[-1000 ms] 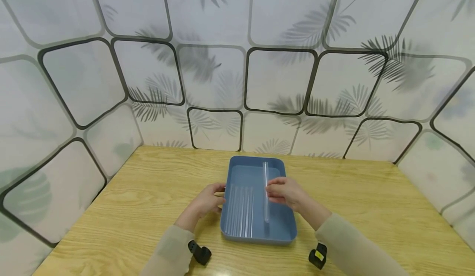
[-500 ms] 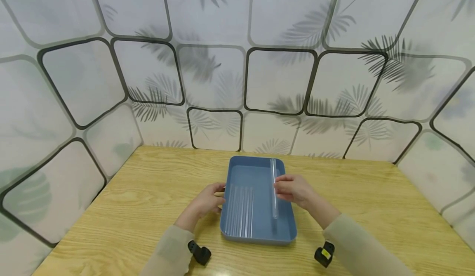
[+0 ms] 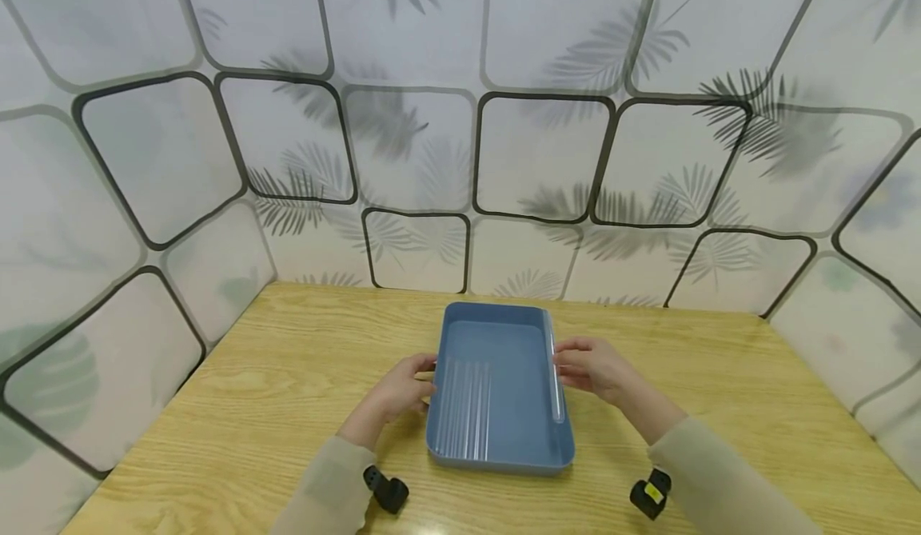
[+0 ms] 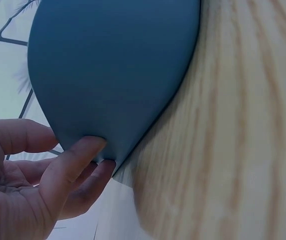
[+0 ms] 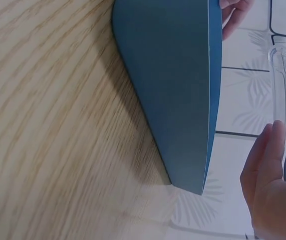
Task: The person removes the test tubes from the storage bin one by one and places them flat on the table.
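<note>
My right hand pinches a clear test tube between thumb and fingers, over the right rim of a blue tray. In the right wrist view, the tube's rounded end points away from the fingers, above the tray's rim. My left hand is at the tray's left side, its fingertips touching the outer wall. Several more clear tubes lie side by side in the tray's left half.
The tray stands on a wood-grain table. Behind and beside the table hangs a pale patterned backdrop. A small black camera is worn on each wrist.
My right hand has moved right, carrying the test tube from over the tray's inside to its right rim. The left hand and the tray stay in place.
</note>
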`<action>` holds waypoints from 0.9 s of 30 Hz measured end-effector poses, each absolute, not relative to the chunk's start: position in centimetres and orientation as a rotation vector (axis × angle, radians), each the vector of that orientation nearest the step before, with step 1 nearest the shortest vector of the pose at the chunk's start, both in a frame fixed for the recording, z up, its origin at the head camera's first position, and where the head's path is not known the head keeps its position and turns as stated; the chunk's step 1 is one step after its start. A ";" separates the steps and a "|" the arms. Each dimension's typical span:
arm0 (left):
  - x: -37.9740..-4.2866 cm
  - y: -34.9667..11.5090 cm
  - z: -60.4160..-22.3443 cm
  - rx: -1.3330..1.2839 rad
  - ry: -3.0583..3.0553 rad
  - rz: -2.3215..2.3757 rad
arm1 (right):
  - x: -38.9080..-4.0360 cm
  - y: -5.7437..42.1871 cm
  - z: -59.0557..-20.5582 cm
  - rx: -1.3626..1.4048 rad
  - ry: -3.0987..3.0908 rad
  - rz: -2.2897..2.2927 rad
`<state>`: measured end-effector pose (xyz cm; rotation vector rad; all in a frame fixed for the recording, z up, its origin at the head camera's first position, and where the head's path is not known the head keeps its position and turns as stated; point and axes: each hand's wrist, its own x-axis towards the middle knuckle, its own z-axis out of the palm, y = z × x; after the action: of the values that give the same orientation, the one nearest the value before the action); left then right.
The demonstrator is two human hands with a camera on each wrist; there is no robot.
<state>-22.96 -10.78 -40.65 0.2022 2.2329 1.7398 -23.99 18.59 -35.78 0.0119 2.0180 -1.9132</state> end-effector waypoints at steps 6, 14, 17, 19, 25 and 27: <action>-23.1 -10.8 -40.9 0.210 2.219 1.761 | -24.1 20.0 -36.0 0.013 2.016 -1.916; -23.3 -11.0 -41.2 0.228 2.213 1.764 | -24.3 20.7 -36.2 0.025 1.984 -1.933; -23.3 -10.9 -41.2 0.242 2.214 1.763 | -24.3 20.9 -36.4 0.028 1.977 -1.932; -23.3 -10.9 -41.2 0.242 2.212 1.762 | -24.3 20.9 -36.5 0.037 1.978 -1.931; -23.3 -10.9 -41.1 0.241 2.217 1.760 | -24.3 21.0 -37.0 0.050 2.011 -1.900; -23.3 -10.9 -41.1 0.247 2.222 1.757 | -24.4 21.0 -37.2 0.062 2.018 -1.892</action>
<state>-23.27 -10.93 -41.14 0.2466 2.2215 1.7574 -24.35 20.97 -37.17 0.0619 2.0175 -1.8922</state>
